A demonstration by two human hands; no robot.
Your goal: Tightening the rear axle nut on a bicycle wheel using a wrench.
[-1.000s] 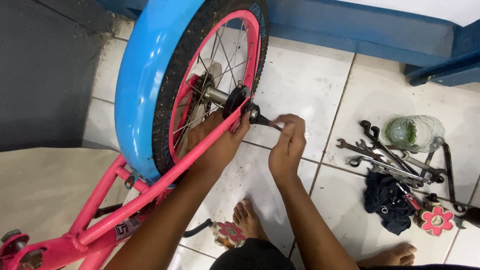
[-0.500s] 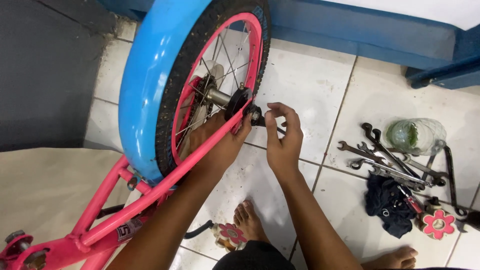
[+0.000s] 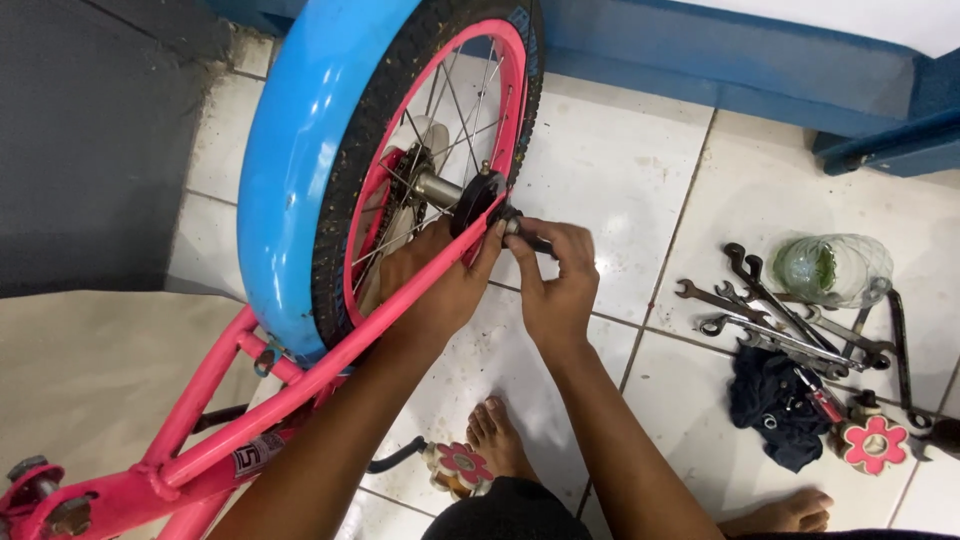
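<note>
At the wheel hub, the right hand [image 3: 558, 285] pinches the axle nut [image 3: 512, 224] between its fingertips, while the left hand [image 3: 440, 290] curls over the pink frame stay [image 3: 400, 305] beside it. Wrenches [image 3: 775, 310] lie well apart on the tiled floor [image 3: 620, 150].

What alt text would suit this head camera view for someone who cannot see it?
Both hands, left hand and right hand, work at the axle of a pink bicycle's wheel, which has a blue mudguard. Wrenches and a dark rag lie on the white tiled floor to the right.
</note>
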